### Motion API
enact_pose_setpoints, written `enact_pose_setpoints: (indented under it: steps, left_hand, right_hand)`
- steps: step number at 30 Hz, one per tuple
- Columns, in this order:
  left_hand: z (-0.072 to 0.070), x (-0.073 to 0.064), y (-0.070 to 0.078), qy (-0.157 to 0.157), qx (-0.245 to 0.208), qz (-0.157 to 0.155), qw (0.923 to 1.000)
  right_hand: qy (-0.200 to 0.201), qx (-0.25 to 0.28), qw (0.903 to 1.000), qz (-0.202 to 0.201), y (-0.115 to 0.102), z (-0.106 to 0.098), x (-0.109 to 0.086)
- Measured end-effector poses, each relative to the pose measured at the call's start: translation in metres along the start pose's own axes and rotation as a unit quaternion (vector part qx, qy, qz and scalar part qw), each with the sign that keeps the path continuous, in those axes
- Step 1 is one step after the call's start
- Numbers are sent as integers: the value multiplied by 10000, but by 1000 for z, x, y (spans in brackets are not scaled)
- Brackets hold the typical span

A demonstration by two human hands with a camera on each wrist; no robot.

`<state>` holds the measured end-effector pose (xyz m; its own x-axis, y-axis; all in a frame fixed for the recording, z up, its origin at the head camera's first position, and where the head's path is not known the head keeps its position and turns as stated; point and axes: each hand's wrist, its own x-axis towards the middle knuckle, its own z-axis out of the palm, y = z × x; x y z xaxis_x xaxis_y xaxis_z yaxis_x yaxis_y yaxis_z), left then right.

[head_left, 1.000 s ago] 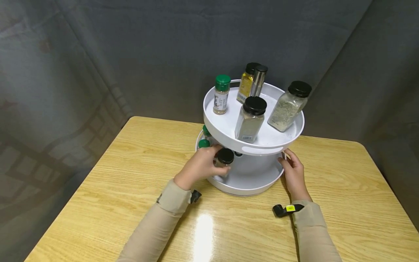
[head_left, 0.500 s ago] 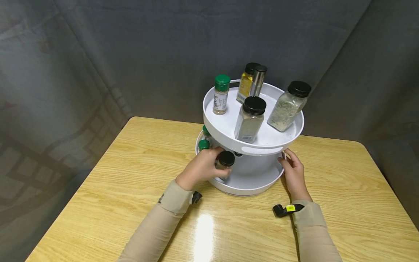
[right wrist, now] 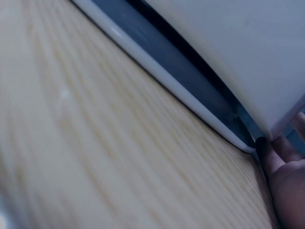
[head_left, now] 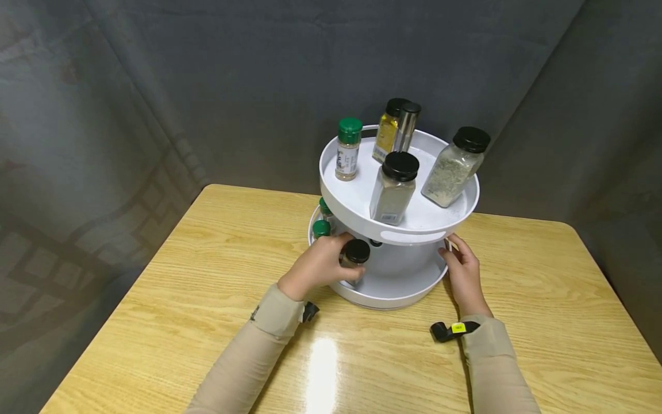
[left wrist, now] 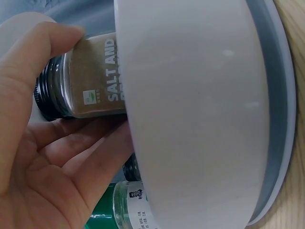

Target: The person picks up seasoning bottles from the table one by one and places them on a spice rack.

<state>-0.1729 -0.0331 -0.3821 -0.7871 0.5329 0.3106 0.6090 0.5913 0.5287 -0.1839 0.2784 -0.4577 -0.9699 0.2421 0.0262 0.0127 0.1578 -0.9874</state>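
On the lower tray point(head_left: 383, 302) of a white two-tier spice rack, my left hand point(head_left: 319, 261) grips a square spice jar point(head_left: 357, 251) with a black lid. In the left wrist view the thumb lies along one side of the jar and the fingers along the other; "SALT AND" shows on its brown contents, with part of the label hidden by the tray wall. At the rack's right side my right hand point(head_left: 465, 279) holds the lower tray's rim, thumb inside and fingers partly hidden. Two green-lidded bottles point(head_left: 321, 229) stand left of the held jar.
Above, the upper tray point(head_left: 351, 210) carries a green-capped shaker point(head_left: 348, 149), a yellow-filled jar point(head_left: 385, 131), a slim metal-looking grinder point(head_left: 407, 127), and two black-lidded jars, one pale brown point(head_left: 393, 195), one with herbs point(head_left: 450, 172). The rack stands on a wooden table point(head_left: 222, 259) before a grey curtain.
The left hand and its jar have shifted very slightly right and toward me since a second ago, then stayed put. The right hand keeps its place on the rim.
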Motion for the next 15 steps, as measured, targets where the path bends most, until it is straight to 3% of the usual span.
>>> enact_pose_setpoints:
  steps: [15]
  left_hand:
    - [-2,0,-4,-283,-283,-171,9991]
  right_hand:
    - [-29,49,10000,-78,0,-1,0]
